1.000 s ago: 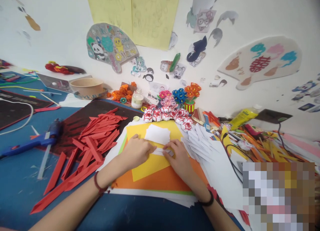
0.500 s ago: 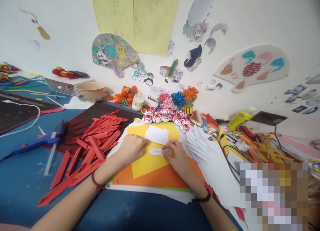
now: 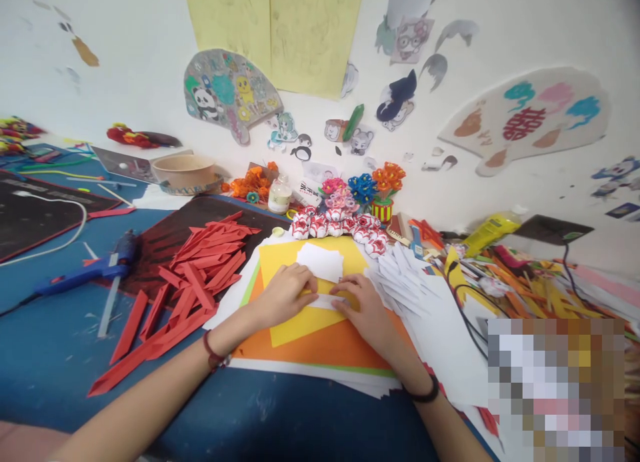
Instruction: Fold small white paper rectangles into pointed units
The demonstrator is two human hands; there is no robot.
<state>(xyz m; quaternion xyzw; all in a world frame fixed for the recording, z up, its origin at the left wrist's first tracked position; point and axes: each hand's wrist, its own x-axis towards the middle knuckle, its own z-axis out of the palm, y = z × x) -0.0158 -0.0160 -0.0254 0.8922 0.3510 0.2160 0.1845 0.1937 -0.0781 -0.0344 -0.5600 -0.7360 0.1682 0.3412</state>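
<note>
A narrow folded white paper strip point(image 3: 326, 303) lies level over the yellow sheet, between my two hands. My left hand point(image 3: 284, 295) is closed on its left end, thumb and fingertips together. At its right end my right hand point(image 3: 365, 312) grips the strip between thumb and bent fingers. Both ends are partly hidden by the fingers. Just beyond it a small stack of white paper pieces point(image 3: 321, 261) rests on the yellow sheet point(image 3: 287, 327), which overlaps an orange sheet point(image 3: 320, 351).
Red folded paper strips point(image 3: 195, 282) are heaped on the left, beside a blue glue gun point(image 3: 100, 270). White folded strips point(image 3: 403, 275) lie to the right. Red-and-white paper balls point(image 3: 340, 227), paper flowers point(image 3: 387, 179) and a small bottle point(image 3: 279, 197) line the back.
My left hand has come down and right onto the strip's left end, which was free before. My right hand stays at the other end. The camera view has shifted slightly.
</note>
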